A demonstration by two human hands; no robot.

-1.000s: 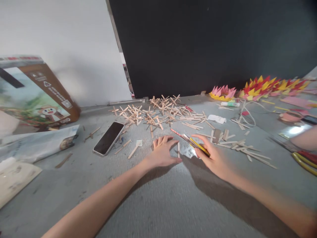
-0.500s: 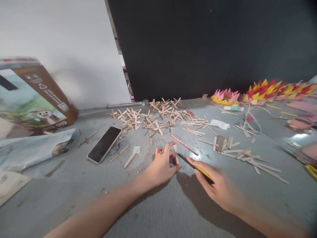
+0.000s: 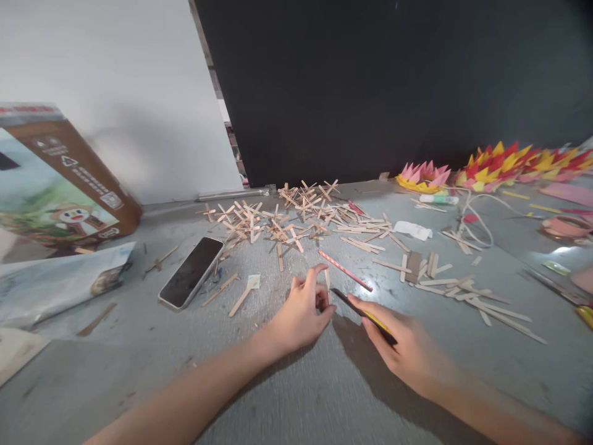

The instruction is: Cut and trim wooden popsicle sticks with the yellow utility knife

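My left hand (image 3: 303, 309) is closed on a short wooden craft stick (image 3: 328, 281), pinched upright between the index finger above and the thumb below. In my right hand (image 3: 401, 340) is a yellow and black utility knife (image 3: 377, 324), the fingers wrapped round its handle. Its dark blade points up and left, its tip right beside the stick; I cannot tell whether they touch. Just beyond both hands lies a red and white patterned pencil (image 3: 345, 271). Left of my left hand, a single craft stick (image 3: 239, 301) rests partly on a small pale paper piece (image 3: 253, 282).
Crossed craft sticks (image 3: 252, 222) are heaped at the back. Loose sticks (image 3: 463, 290) lie to the right, near scissors (image 3: 556, 287). A phone (image 3: 192, 272) and a carton (image 3: 69, 179) stand left. Paper crowns (image 3: 424, 178), a glue stick (image 3: 439, 199) and a white cable (image 3: 477, 228) occupy the back right.
The view has shifted slightly. The stick in my left hand looks turned more edge-on, and the knife stays beside it in my right hand.
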